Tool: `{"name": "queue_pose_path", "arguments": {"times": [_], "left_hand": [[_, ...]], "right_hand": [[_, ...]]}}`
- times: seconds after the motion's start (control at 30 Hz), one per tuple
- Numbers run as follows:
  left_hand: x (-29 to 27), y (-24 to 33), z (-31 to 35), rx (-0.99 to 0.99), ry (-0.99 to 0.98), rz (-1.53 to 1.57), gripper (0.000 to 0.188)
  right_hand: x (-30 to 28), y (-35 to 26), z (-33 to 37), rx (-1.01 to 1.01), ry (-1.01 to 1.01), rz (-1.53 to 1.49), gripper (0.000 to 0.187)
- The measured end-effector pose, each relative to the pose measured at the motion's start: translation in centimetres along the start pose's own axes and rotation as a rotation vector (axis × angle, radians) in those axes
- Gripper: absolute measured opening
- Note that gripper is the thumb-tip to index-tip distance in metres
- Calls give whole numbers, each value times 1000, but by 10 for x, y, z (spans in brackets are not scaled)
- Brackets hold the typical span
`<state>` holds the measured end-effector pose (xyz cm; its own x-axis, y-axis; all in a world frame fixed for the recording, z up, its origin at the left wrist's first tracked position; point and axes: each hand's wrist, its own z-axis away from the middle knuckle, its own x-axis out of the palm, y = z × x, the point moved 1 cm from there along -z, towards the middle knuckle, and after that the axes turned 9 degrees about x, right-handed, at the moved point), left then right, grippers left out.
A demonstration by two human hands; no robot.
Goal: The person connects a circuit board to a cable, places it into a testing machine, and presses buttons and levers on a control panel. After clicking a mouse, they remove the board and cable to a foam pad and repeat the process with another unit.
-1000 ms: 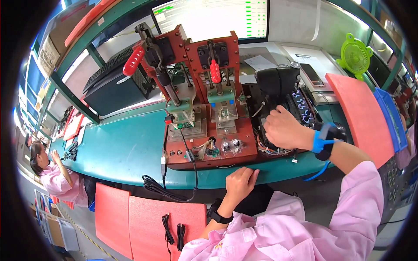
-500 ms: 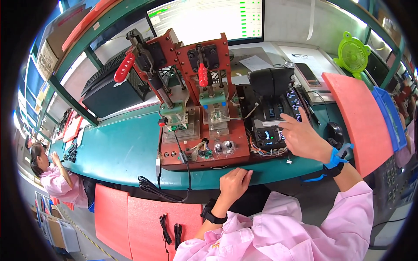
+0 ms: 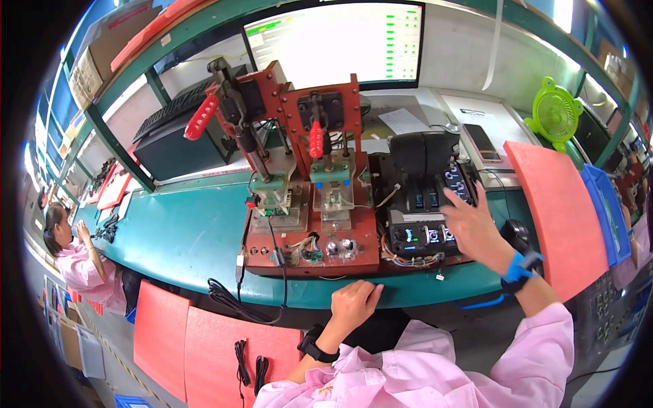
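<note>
My right hand (image 3: pixel 473 230) reaches over the right side of a black control unit (image 3: pixel 416 219) with knobs, small lit displays and a black lever-like grip (image 3: pixel 423 154). Its index finger is raised and the fingers are apart, with nothing held; whether a fingertip touches a knob I cannot tell. Curled into a loose fist, my left hand (image 3: pixel 355 304) rests by the front edge of the green table (image 3: pixel 183 221), holding nothing visible. Left of the control unit stands a red test fixture (image 3: pixel 360 253) with two clamps, whose red handles (image 3: pixel 202 117) point down, and green circuit boards.
A lit monitor (image 3: pixel 333 44) stands behind. At right are a phone (image 3: pixel 481 143), a black mouse (image 3: pixel 517 234), a pink foam sheet (image 3: pixel 554 217), a blue tray (image 3: pixel 607 214) and a green fan (image 3: pixel 556 114). Black cables (image 3: pixel 228 297) hang at the front edge. A co-worker (image 3: pixel 75 251) sits far left.
The view has tilted and shifted slightly. My right hand has drawn its fingers a little higher off the control unit and spread them more. My left hand stays at the edge.
</note>
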<state>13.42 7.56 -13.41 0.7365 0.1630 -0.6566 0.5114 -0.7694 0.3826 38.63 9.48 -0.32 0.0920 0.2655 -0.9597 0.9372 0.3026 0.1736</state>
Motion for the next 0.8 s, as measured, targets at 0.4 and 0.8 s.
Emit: {"name": "queue_pose_path", "arguments": {"times": [0.4, 0.8], "left_hand": [[1, 3, -4, 4, 84, 23, 22], [-1, 4, -2, -6, 53, -13, 21]], "right_hand": [[10, 20, 24, 96, 32, 61, 15], [24, 52, -6, 207, 2, -43, 17]]}}
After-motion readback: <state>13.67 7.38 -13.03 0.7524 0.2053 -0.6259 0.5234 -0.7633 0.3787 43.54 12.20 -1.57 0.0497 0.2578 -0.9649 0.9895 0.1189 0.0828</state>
